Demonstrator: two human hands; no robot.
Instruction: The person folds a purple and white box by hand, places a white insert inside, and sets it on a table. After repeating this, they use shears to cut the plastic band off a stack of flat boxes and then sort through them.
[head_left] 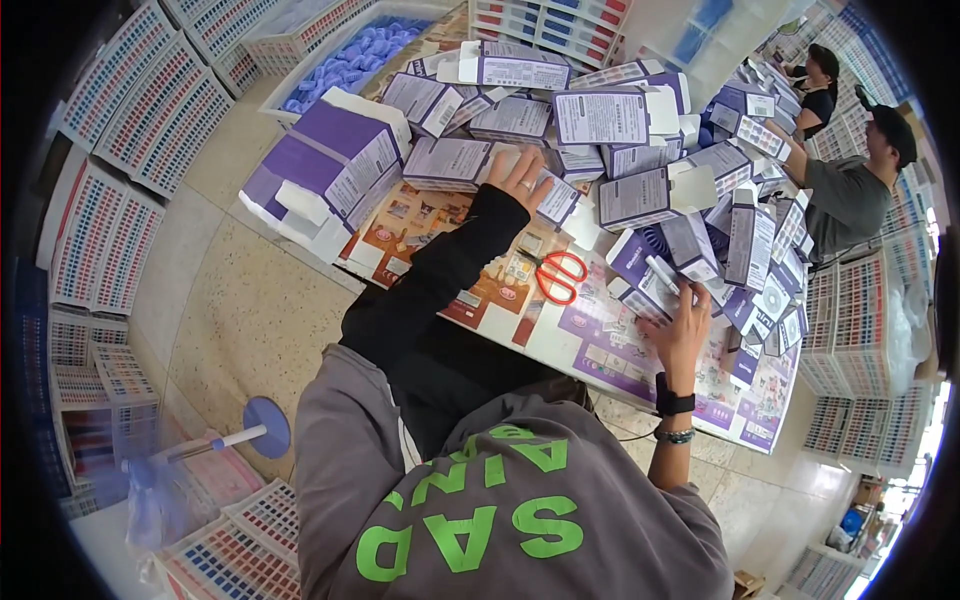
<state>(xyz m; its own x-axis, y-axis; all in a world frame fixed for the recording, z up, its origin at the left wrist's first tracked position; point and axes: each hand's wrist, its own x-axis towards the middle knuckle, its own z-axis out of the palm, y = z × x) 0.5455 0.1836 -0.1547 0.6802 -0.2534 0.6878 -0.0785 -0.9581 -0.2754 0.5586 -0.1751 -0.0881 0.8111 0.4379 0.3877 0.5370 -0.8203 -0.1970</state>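
My left hand (520,178), a ring on one finger, reaches over the heap of purple-and-white boxes. Its fingers lie spread against a small carton (558,202), not visibly wrapped round it. Close to the table's near edge, my right hand (680,328) has its thumb and fingers about the near end of an open purple box (629,258). A slim white stick-like piece (661,272) shows at this box, just past my fingertips. Between my hands, red-handled scissors (560,278) lie on the printed table top (485,290).
A large purple carton (330,155) stands at the table's left end. Behind it is a white bin with blue-violet pieces (355,62). Two people (850,205) work at the right. Stacked trays (100,235) line the left, and a blurred blue fan-like object (266,427) stands lower left.
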